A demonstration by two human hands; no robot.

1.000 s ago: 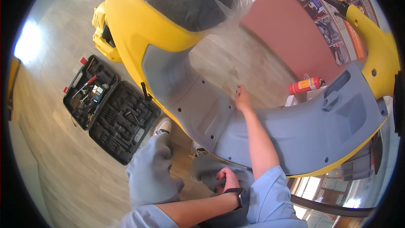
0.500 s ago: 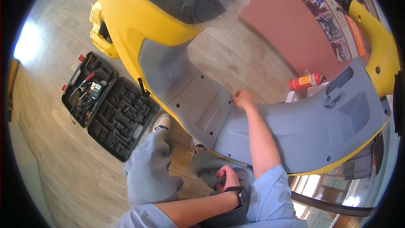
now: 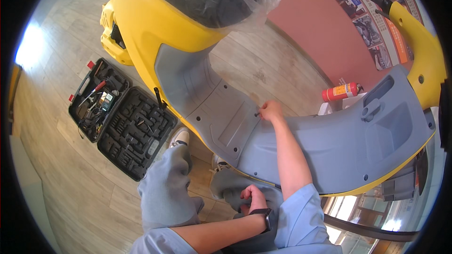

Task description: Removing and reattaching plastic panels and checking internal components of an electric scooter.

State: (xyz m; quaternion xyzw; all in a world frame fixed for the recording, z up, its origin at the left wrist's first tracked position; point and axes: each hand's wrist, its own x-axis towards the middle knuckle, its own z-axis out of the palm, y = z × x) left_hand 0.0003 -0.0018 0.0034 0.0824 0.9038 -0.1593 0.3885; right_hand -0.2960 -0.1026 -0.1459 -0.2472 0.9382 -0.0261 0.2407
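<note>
Head view, yellow scooter [image 3: 256, 148] pointing right, long axis crosswise

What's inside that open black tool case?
A red-handled tool lies among jumbled gear in one half of the tool case; the other half has moulded slots. Anything under the jumble is covered.

right hand [image 3: 272, 111] pinches, outstretched, while left hand [image 3: 256, 199] (loosely curled) rests low.

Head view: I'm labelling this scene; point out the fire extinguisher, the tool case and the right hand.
Fire extinguisher [image 3: 340, 92], head view: its cylinder.
Tool case [image 3: 132, 136], head view: its moulded half.
Right hand [image 3: 271, 111], head view: its back.
</note>
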